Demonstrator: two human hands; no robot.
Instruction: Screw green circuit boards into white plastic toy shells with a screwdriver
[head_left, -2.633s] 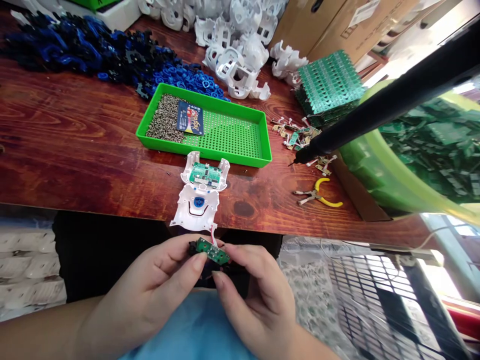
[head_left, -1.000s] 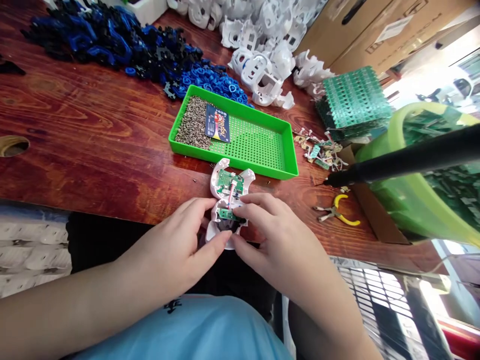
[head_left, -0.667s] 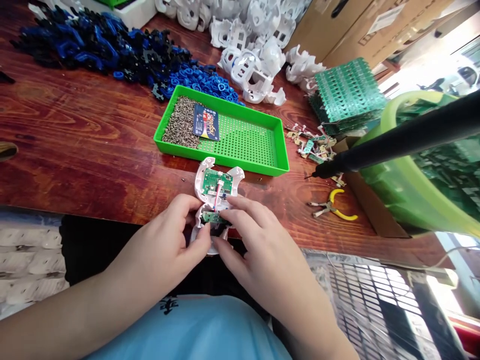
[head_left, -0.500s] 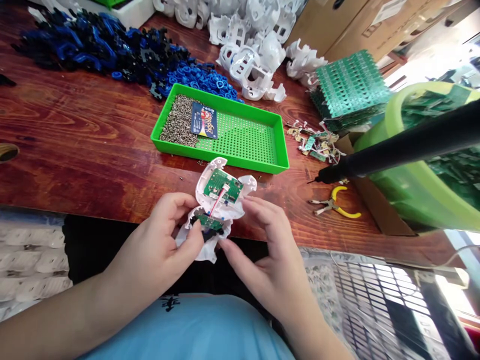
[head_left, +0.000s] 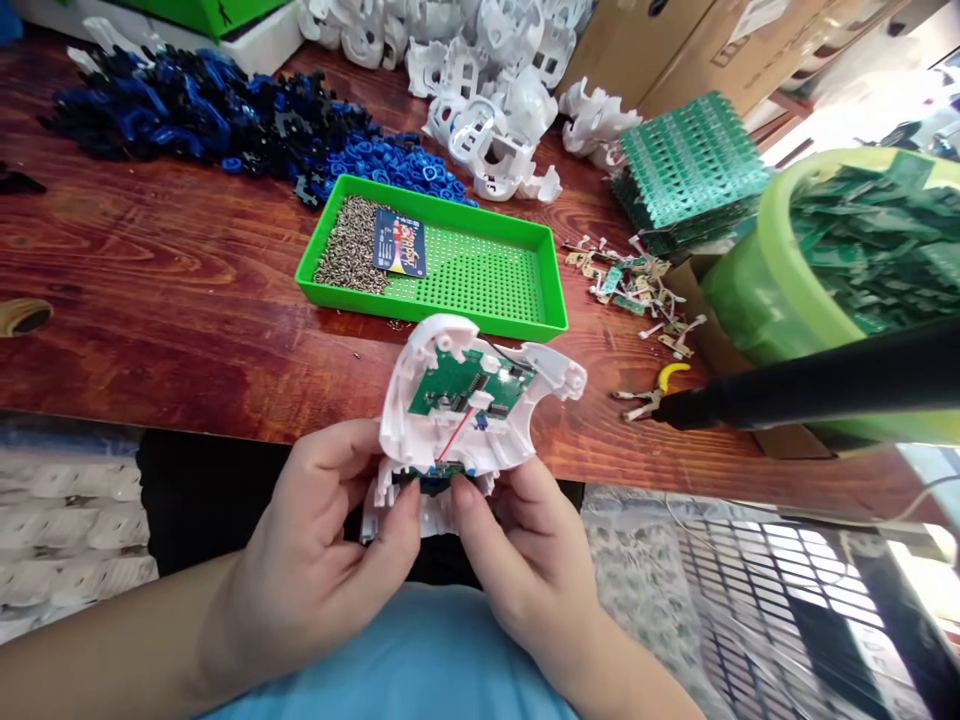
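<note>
Between my hands is an opened white plastic housing (head_left: 397,425) in two parts, tilted up above the table's front edge. Its upper part carries a green circuit board (head_left: 435,388). A red and white wire (head_left: 454,436) runs from that board down to a smaller board (head_left: 442,468) in the lower part (head_left: 373,522). My left hand (head_left: 330,545) is closed on the left side of the housing, thumb at the smaller board. My right hand (head_left: 525,550) grips the right side, its thumb also pressing near the smaller board. Fingers behind the housing are hidden.
A green tray (head_left: 431,310) holds screws (head_left: 349,250) and a card (head_left: 400,243). Beyond lie blue and black parts (head_left: 225,110) and white shells (head_left: 517,110). At right are pliers (head_left: 667,378), a black screwdriver-like tool (head_left: 810,380), wired boards (head_left: 637,285) and a bucket (head_left: 750,290).
The housing has come up closer to me, its upper part now standing steeper. My right thumb has moved in onto the lower part, beside the left thumb.
</note>
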